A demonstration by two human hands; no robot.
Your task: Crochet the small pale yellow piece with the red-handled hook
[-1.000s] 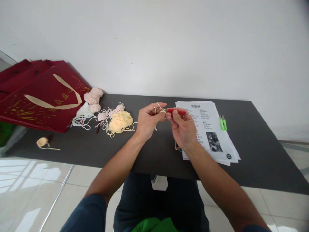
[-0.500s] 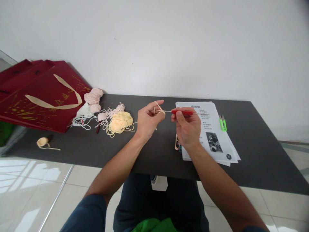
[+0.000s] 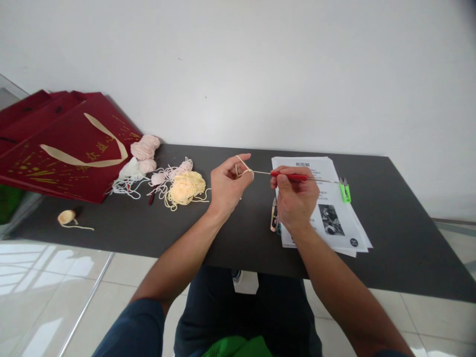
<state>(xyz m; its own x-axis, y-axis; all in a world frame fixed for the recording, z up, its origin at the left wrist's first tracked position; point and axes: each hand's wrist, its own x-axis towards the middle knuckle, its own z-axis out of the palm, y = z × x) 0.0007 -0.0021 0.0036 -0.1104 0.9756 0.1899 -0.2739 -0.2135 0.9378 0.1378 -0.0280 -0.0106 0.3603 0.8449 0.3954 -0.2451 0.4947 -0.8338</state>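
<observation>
My left hand point(image 3: 229, 186) pinches cream yarn point(image 3: 243, 162) between thumb and fingers, with a strand stretched over the raised index finger. In my right hand point(image 3: 295, 198) is a red-handled crochet hook point(image 3: 292, 176), held almost level. Its thin metal front points left toward the pinched yarn, and a line runs between them; where yarn ends and metal begins is too fine to tell. From the handle's right end a metal shaft extends over the papers. A yellow yarn ball point(image 3: 186, 188) lies left of my left hand.
Printed sheets point(image 3: 327, 168) lie under my right hand, with green thread snips point(image 3: 345, 191) at their right edge and another pair of snips point(image 3: 274, 218) at their left. Pink yarn point(image 3: 146, 148), a small cream crocheted piece point(image 3: 67, 217) and red gift bags point(image 3: 70, 129) occupy the table's left.
My right hand has moved a little to the right with the crochet hook, widening the gap to my left hand. The left hand has hardly moved and keeps its pinch.
</observation>
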